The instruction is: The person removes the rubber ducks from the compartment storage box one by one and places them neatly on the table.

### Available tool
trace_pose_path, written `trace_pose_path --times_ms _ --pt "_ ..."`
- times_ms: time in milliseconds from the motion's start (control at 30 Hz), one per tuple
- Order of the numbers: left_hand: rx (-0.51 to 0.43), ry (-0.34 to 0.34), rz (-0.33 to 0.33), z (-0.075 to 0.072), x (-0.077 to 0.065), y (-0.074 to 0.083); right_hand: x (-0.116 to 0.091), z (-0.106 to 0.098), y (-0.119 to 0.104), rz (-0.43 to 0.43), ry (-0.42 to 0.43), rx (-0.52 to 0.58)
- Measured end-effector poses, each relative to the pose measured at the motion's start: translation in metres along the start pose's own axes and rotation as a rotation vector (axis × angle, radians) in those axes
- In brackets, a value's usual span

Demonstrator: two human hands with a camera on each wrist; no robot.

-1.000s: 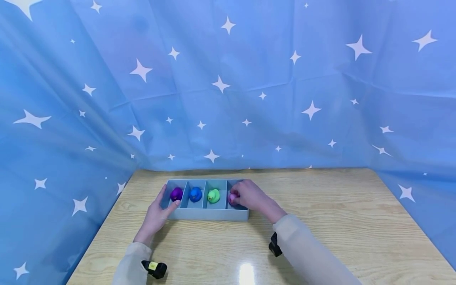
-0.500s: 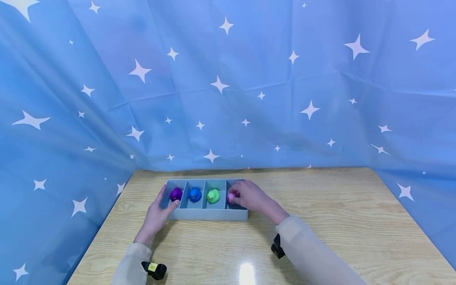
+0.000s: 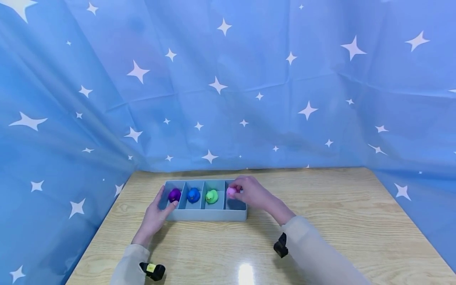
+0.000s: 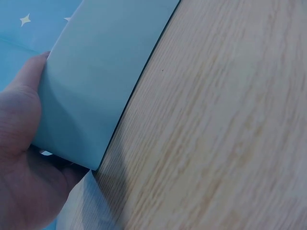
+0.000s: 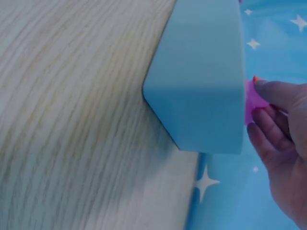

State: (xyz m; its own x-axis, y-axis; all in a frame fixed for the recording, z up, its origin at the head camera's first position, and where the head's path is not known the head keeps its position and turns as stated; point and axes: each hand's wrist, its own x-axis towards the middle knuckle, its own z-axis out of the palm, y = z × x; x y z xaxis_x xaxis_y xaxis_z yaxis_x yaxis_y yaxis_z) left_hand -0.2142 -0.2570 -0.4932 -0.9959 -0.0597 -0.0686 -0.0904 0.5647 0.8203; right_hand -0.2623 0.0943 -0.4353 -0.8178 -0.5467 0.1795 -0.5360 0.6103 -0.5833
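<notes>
A grey-blue divided box (image 3: 206, 215) stands on the table with its compartments side by side. My left hand (image 3: 154, 217) grips its left end, the thumb over the front rim and the fingers along the side. From left to right sit a purple rubber duck (image 3: 174, 194), a blue rubber duck (image 3: 193, 195) and a green rubber duck (image 3: 211, 196), one in each compartment. My right hand (image 3: 251, 192) pinches a pink rubber duck (image 3: 231, 192) over the rightmost compartment. In the right wrist view, the pink duck (image 5: 254, 101) shows partly above the box's rim, between thumb and fingers.
The wooden table (image 3: 320, 206) extends right of the box and in front of it. A blue curtain (image 3: 256, 79) with white stars hangs behind and at both sides. A black wrist camera (image 3: 153, 271) sits on the left sleeve, another wrist camera (image 3: 281, 245) on the right.
The right hand has lifted the pink duck a little from low in the rightmost compartment. The left hand keeps its hold on the box. The head view has shifted slightly.
</notes>
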Motion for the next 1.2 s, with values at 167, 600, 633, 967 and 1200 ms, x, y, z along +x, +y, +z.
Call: trace_pose_path --times_ms 167,600,633,967,1200 --pt "-0.002 0.0 0.005 0.0 0.0 -0.001 -0.007 -0.011 0.001 -0.011 0.038 0.017" --pt "0.023 -0.016 -0.013 -0.001 -0.001 0.001 -0.034 -0.035 0.02 -0.072 0.157 0.064" --pt "0.025 -0.017 -0.016 -0.001 -0.002 0.001 -0.036 -0.036 0.022 -0.077 0.159 0.06" --pt "0.039 -0.019 -0.012 -0.001 -0.002 0.0 -0.052 -0.04 0.043 0.004 0.184 0.026" --pt "0.046 -0.002 0.012 0.0 0.0 -0.003 -0.066 -0.039 0.063 0.042 0.182 0.001"
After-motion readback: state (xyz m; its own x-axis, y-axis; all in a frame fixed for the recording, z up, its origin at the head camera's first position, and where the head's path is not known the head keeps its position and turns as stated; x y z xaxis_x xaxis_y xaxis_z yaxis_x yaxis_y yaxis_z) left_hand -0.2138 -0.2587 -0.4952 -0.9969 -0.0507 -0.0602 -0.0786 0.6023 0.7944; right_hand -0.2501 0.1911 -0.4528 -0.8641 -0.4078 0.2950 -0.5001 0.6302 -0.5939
